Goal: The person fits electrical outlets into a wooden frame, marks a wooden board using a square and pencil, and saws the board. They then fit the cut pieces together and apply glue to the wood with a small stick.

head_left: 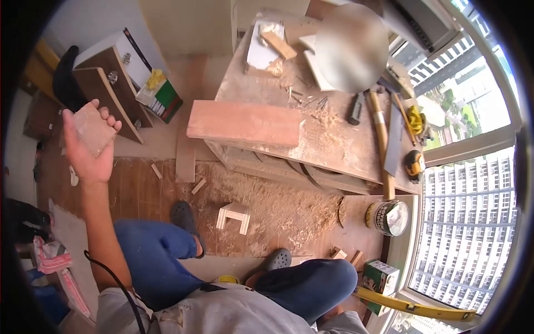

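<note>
My left hand [92, 158] is raised at the left, palm up. Its fingers curl around the edge of a square, tan piece of sandpaper [95, 131], with the thumb on the other side. Of my right arm only a bit of skin and the sleeve [347, 323] show beside my right knee; the hand itself is hidden. In front of me a reddish wooden board [245, 121] lies along the near edge of the dusty workbench [245, 89], overhanging its left end.
A hammer [378, 117], hand saw [394, 139], tape measure [414, 164] and chisel-like dark handle [355, 108] lie on the bench's right. Shavings and a small wooden bracket [233, 216] are on the floor. A paint can [387, 217] and yellow spirit level [414, 306] stand near the window.
</note>
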`<state>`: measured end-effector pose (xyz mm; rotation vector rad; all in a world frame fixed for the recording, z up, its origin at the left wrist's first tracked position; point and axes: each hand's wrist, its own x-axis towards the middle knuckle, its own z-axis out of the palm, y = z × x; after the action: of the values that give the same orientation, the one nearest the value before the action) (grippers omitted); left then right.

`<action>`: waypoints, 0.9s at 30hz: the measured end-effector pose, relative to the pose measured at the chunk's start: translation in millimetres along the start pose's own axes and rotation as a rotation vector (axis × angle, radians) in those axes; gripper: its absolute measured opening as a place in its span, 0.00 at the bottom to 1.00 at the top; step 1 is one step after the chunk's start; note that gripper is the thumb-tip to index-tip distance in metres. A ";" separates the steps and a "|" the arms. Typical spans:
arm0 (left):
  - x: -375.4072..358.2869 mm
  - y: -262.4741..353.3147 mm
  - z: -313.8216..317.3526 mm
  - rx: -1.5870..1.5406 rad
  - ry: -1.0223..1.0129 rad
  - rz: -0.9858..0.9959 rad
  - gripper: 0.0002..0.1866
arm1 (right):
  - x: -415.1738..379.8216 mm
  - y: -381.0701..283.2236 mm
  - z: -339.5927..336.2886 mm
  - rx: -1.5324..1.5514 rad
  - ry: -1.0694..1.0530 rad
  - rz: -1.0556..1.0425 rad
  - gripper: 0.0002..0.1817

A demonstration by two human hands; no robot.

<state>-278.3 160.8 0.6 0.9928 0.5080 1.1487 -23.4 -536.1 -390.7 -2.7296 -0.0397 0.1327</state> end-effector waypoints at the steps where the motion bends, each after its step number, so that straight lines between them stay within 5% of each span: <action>1: 0.0 5.9 1.0 -0.008 -0.015 0.024 0.30 | 6.5 2.5 -1.8 0.015 -0.030 -0.005 0.25; 7: -6.4 5.1 3.3 0.057 0.042 0.061 0.21 | 68.4 11.8 -44.8 0.089 -0.420 -0.045 0.23; 9: -20.2 29.0 13.4 0.380 -0.232 0.075 0.19 | 107.4 -7.8 -96.4 0.058 -0.454 -0.049 0.22; 10: -34.8 50.7 19.4 0.640 -0.377 -0.018 0.19 | 123.1 -46.9 -136.0 0.026 -0.410 -0.063 0.21; 11: -56.1 70.6 33.9 0.856 -0.544 0.092 0.22 | 137.9 -68.9 -151.7 0.136 -0.150 -0.169 0.14; 13: -104.8 117.2 64.4 1.087 -0.814 0.161 0.28 | 93.7 -212.5 -225.6 0.239 0.113 -0.570 0.14; 14: -129.5 139.7 72.2 1.098 -0.918 0.127 0.29 | 70.5 -280.9 -250.8 0.337 0.076 -0.655 0.15; 16: -203.9 157.8 62.1 1.257 -0.698 0.728 0.29 | 37.6 -387.4 -270.9 0.554 -0.281 -0.733 0.18; 17: -228.7 179.1 55.9 1.191 -0.817 0.869 0.27 | 27.8 -427.3 -259.6 0.614 -0.327 -0.801 0.21; 18: -241.0 206.5 52.2 0.998 -1.125 0.864 0.26 | 17.8 -473.7 -261.1 0.346 -0.210 -1.135 0.24; 21: -269.1 269.0 41.4 0.393 -1.863 0.550 0.22 | 4.1 -572.1 -212.4 0.214 -0.238 -1.459 0.36; 24: -312.2 317.6 22.8 0.229 -2.085 0.375 0.18 | 20.9 -623.5 -144.3 -0.132 -0.035 -1.555 0.38; 27: -329.5 346.5 23.2 0.196 -2.158 0.283 0.16 | 37.4 -639.0 -124.5 -0.226 -0.111 -1.530 0.36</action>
<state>-559.1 -125.8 261.7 1.8450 -1.2899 -0.2280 20.7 2.6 -25.9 -2.1183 -2.0991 -0.1749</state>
